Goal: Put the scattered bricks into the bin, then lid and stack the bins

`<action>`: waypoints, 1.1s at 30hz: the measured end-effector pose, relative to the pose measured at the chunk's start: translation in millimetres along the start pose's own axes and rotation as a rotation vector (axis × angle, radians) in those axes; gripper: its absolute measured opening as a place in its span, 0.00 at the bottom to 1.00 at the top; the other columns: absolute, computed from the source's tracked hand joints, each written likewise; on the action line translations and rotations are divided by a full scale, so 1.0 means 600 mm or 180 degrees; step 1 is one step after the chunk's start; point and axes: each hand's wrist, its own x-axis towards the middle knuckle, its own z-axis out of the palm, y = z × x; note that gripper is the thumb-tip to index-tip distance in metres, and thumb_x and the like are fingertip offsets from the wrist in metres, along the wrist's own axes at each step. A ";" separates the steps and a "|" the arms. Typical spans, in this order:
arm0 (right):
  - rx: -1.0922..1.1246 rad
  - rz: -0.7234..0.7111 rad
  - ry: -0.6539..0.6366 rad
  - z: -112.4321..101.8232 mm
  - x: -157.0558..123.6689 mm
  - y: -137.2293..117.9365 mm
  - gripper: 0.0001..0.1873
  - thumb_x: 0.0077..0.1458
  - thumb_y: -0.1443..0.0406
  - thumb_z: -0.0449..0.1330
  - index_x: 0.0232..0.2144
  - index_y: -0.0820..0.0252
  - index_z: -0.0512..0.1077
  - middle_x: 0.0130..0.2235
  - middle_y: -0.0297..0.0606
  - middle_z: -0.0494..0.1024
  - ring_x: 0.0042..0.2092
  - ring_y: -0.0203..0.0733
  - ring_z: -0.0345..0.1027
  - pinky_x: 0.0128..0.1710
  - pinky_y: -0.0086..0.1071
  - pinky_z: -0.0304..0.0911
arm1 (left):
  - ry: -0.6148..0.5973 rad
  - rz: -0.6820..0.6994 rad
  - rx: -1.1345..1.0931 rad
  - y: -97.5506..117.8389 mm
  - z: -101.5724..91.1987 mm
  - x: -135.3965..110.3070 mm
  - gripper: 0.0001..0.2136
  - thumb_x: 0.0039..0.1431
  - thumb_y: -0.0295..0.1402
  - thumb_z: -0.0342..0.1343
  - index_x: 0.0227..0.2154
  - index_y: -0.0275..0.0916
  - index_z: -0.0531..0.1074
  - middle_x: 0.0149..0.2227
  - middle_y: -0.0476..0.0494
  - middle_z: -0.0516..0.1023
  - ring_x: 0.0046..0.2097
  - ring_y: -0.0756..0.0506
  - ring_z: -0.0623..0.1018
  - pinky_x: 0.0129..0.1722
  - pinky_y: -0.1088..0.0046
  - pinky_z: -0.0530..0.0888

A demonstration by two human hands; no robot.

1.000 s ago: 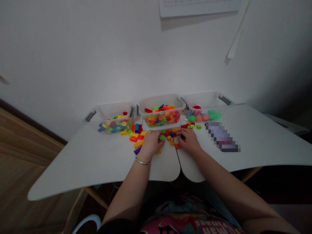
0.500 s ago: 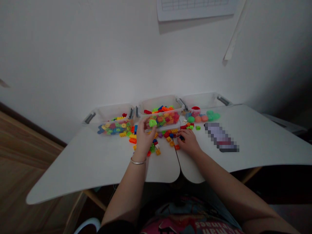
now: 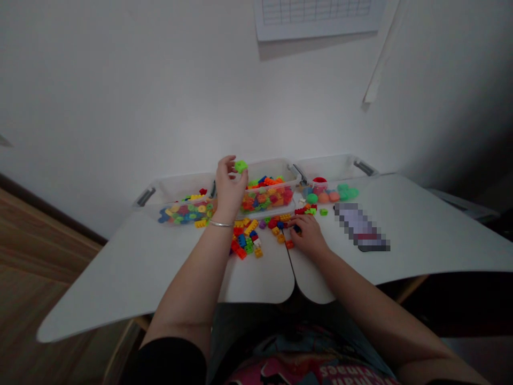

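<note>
My left hand (image 3: 229, 187) is raised above the back of the table, pinching a bright green brick (image 3: 241, 167) at its fingertips, over the left rim of the middle plastic bin (image 3: 269, 170). That bin holds many mixed bricks. My right hand (image 3: 308, 236) rests low on the table with its fingertips on a dark blue brick (image 3: 296, 229). Loose red, yellow, blue, green and orange toy bricks (image 3: 245, 240) lie spread between my hands.
A clear bin of coloured ring pieces (image 3: 184, 213) stands to the left, and another bin (image 3: 332, 167) with round green and orange pieces stands to the right. A blurred flat object (image 3: 360, 227) lies on the white table (image 3: 176, 262), with a wall behind.
My left hand has risen and moved back, lifting the green brick from over the middle bin to above its rim. Its wrist now clears the loose bricks. My right hand has barely moved.
</note>
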 end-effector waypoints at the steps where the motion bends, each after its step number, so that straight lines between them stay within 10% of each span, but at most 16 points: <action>1: 0.0007 0.0006 0.0006 -0.001 0.000 -0.001 0.08 0.51 0.68 0.58 0.32 0.59 0.77 0.43 0.42 0.78 0.49 0.48 0.66 0.53 0.44 0.60 | -0.0186 -0.0050 0.0106 -0.008 0.006 0.005 0.18 0.54 0.31 0.58 0.49 0.42 0.65 0.44 0.44 0.73 0.41 0.49 0.75 0.39 0.74 0.72; 11: 0.0037 0.0067 -0.0015 0.001 -0.002 0.001 0.09 0.50 0.68 0.57 0.32 0.57 0.77 0.44 0.41 0.77 0.49 0.48 0.65 0.53 0.45 0.60 | -0.1629 -0.0650 0.1754 -0.003 0.022 0.029 0.14 0.53 0.34 0.57 0.44 0.39 0.75 0.45 0.40 0.79 0.47 0.41 0.77 0.48 0.64 0.72; 18: 0.0052 0.0023 -0.0020 0.001 -0.001 0.001 0.09 0.50 0.69 0.57 0.32 0.57 0.77 0.43 0.41 0.77 0.49 0.48 0.66 0.53 0.45 0.60 | -0.1544 -0.0785 0.1616 0.000 0.027 0.024 0.21 0.52 0.32 0.58 0.51 0.41 0.70 0.48 0.42 0.78 0.45 0.42 0.78 0.46 0.65 0.72; 26: 0.0025 -0.0032 -0.0009 0.006 -0.001 0.007 0.09 0.50 0.69 0.57 0.32 0.57 0.77 0.43 0.41 0.78 0.49 0.48 0.67 0.53 0.44 0.60 | -0.0680 0.0266 0.0930 -0.007 0.010 -0.007 0.17 0.58 0.29 0.51 0.50 0.36 0.68 0.45 0.40 0.76 0.45 0.44 0.75 0.49 0.65 0.70; 33: -0.0032 -0.0027 0.0006 0.003 -0.002 -0.001 0.08 0.52 0.68 0.57 0.32 0.57 0.76 0.43 0.40 0.78 0.49 0.48 0.66 0.53 0.44 0.60 | -0.1321 0.1140 0.1367 0.051 -0.024 -0.108 0.13 0.59 0.30 0.53 0.47 0.41 0.73 0.47 0.42 0.76 0.51 0.40 0.71 0.53 0.59 0.66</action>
